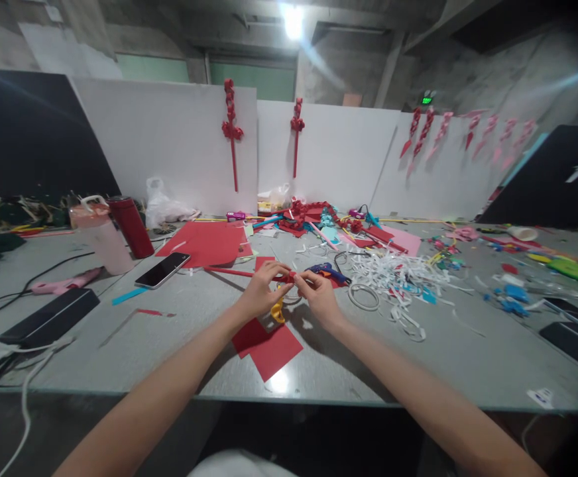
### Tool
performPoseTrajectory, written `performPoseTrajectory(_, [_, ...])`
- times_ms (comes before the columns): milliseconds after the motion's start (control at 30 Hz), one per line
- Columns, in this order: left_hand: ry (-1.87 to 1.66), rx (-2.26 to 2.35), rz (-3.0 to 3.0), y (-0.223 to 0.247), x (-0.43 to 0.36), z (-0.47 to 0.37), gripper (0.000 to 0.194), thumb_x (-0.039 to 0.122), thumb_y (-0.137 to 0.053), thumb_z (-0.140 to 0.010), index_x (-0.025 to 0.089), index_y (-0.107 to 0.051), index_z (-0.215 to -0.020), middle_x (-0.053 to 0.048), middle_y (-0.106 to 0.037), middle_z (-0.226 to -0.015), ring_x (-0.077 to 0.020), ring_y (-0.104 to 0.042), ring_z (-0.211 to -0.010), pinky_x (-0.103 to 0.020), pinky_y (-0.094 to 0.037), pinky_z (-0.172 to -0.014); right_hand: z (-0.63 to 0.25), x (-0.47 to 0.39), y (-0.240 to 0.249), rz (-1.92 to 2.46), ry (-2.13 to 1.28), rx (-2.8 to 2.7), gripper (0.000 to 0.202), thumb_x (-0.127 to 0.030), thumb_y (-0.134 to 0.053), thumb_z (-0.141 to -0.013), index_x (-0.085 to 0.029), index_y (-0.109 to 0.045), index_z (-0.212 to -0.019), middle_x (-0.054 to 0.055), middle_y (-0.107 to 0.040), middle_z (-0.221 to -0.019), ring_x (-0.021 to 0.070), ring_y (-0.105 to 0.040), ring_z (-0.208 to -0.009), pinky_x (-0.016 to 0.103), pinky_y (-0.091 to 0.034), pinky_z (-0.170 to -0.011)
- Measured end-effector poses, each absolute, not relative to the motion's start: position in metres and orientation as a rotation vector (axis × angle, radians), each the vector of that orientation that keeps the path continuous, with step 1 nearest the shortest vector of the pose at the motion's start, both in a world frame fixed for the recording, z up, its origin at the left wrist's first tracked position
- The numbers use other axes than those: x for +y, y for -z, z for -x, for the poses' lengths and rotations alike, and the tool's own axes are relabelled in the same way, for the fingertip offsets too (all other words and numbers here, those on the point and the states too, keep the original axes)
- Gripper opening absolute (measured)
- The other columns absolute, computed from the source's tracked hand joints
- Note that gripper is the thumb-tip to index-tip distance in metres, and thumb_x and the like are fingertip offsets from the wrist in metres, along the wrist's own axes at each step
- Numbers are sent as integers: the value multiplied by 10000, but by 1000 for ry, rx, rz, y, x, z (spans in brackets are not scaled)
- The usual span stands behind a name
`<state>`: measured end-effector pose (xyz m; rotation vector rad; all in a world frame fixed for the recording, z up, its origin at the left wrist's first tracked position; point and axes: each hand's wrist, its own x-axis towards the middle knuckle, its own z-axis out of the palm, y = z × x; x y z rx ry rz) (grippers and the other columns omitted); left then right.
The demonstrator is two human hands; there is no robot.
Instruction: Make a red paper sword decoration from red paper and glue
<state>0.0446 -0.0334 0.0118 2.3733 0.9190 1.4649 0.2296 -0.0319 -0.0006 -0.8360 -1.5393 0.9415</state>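
Bare forearms [170,387] reach in over the grey tabletop [339,377], with the left hand [262,290] and right hand [321,298] nearly meeting, thumbs and fingers almost closed in a pinch on the right end of a slim red paper rod [225,270]. Its long axis runs sideways, the free length pointing out past the left hand, which is nearer that shaft, while square red paper sheets [276,352] lie below, towards the body.
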Motion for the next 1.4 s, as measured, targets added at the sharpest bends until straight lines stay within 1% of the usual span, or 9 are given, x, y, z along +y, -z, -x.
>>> performPoseTrajectory(267, [-1363,895,-2308,-3,-27,-39,185,281,-661,-947,184,-667,-1104,-74,-722,-1033,-195,-686,-939,-345,-553,-873,-239,-18,-3,889,-810,-1696,421,-556,-579,-942,-164,-726,-895,17,-632,-757,163,-529,-674,279,-410,-646])
performPoseTrajectory(433, [-1381,897,-2338,-5,-29,-38,164,295,-645,-962,185,-684,-1078,-91,-720,-1064,-204,-683,-966,-361,-544,-896,-267,12,-1,1201,-190,-1817,366,-440,-493,-993,-156,-723,-1002,114,-676,-1009,245,-590,-946,343,-436,-870])
performPoseTrajectory(533, [-1393,892,-2342,-5,-28,-37,168,295,-637,-968,188,-686,-1088,-92,-718,-1075,-201,-684,-970,-359,-544,-895,-285,28,4,1597,217,-1845,413,-416,-530,-975,-125,-659,-1238,202,-623,-1230,347,-504,-1183,455,-355,-1011])
performPoseTrajectory(600, [-1406,897,-2346,-5,-27,-37,173,296,-637,-969,188,-687,-1095,-93,-717,-1080,-203,-683,-974,-363,-543,-899,-293,35,9,1798,329,-1854,506,-466,-545,-973,-90,-619,-1304,254,-589,-1287,398,-463,-1230,507,-324,-1023])
performPoseTrajectory(800, [-1425,960,-2344,-4,-26,-36,164,282,-648,-959,193,-687,-1091,-80,-717,-1047,-200,-683,-948,-357,-544,-871,-303,48,21,2015,233,-2002,519,-540,-508,-993,-91,-703,-1166,264,-626,-1231,419,-502,-1218,550,-320,-1017])
performPoseTrajectory(967, [-1395,973,-2355,-5,-28,-35,171,268,-643,-959,189,-681,-1107,-76,-709,-1043,-194,-673,-937,-349,-539,-856,-308,60,24,2008,142,-1984,436,-389,-590,-961,-26,-670,-1189,275,-655,-1183,373,-587,-1160,437,-393,-983])
performPoseTrajectory(1100, [-1399,975,-2364,-4,-26,-35,157,262,-633,-966,191,-678,-1099,-73,-708,-1033,-191,-671,-928,-346,-534,-846,-311,63,24,1938,75,-2030,393,-318,-633,-906,-16,-681,-1154,236,-703,-1073,320,-655,-1031,340,-452,-854])
performPoseTrajectory(1233, [-1404,981,-2363,-4,-26,-35,154,263,-634,-965,190,-680,-1093,-81,-708,-1045,-195,-672,-938,-354,-535,-851,-312,63,24,1867,11,-2054,281,-283,-624,-893,-87,-724,-1067,183,-735,-995,291,-682,-966,307,-455,-789])
performPoseTrajectory(1400, [-1389,984,-2377,-3,-26,-34,161,270,-644,-959,196,-688,-1095,-80,-709,-1030,-199,-673,-931,-359,-538,-847,-314,64,21,1858,-12,-1985,336,-307,-580,-930,-61,-675,-1139,205,-738,-992,302,-703,-916,315,-440,-733])
